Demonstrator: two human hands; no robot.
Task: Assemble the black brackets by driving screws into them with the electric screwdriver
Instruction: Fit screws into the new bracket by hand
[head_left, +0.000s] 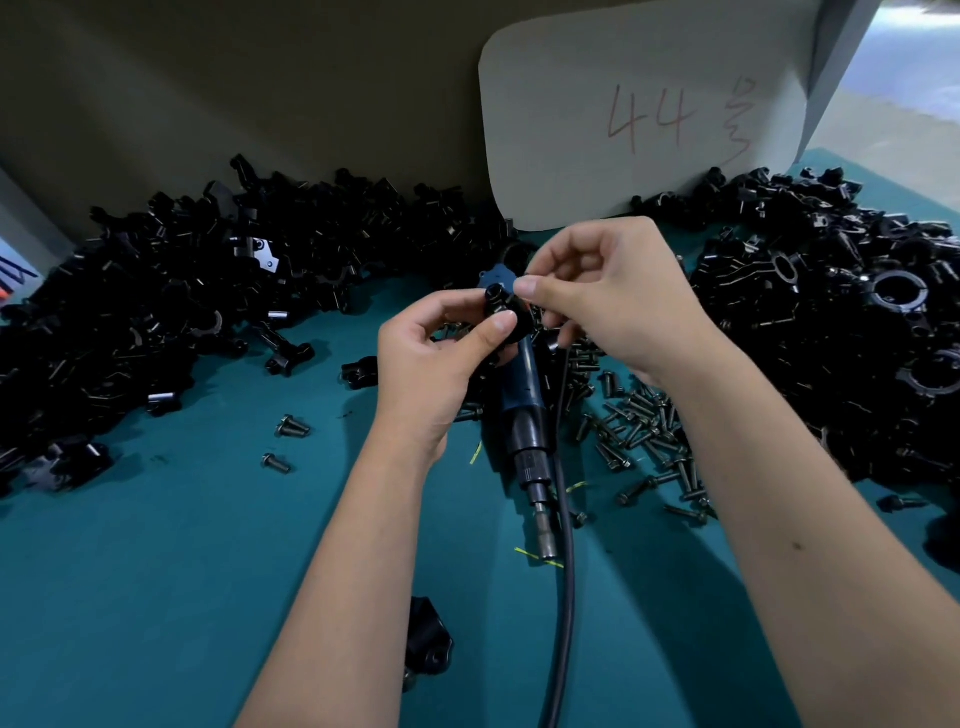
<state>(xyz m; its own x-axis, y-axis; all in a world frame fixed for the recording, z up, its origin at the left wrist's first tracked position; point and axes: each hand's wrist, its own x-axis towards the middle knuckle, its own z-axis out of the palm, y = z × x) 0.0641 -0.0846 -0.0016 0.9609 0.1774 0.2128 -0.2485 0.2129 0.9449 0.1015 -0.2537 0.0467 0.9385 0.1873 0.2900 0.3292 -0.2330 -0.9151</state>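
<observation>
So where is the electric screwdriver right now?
In the head view, the electric screwdriver lies on the teal table at centre, between the forearms, below both hands, with loose screws to its right.

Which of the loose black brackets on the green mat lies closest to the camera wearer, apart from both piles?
The lone bracket at the bottom centre, just left of the black cable; every other bracket lies farther up the mat.

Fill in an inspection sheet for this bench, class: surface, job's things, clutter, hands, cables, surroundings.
Surface: teal mat.
Job's things: bracket held in both hands; electric screwdriver lying on the mat; loose screws; bracket piles left and right.
Clutter: yellow scraps.
Hands: left hand grips bracket; right hand pinches at it.
Cables: black cable runs toward viewer.
Surroundings: cardboard sheet marked 44.
</observation>
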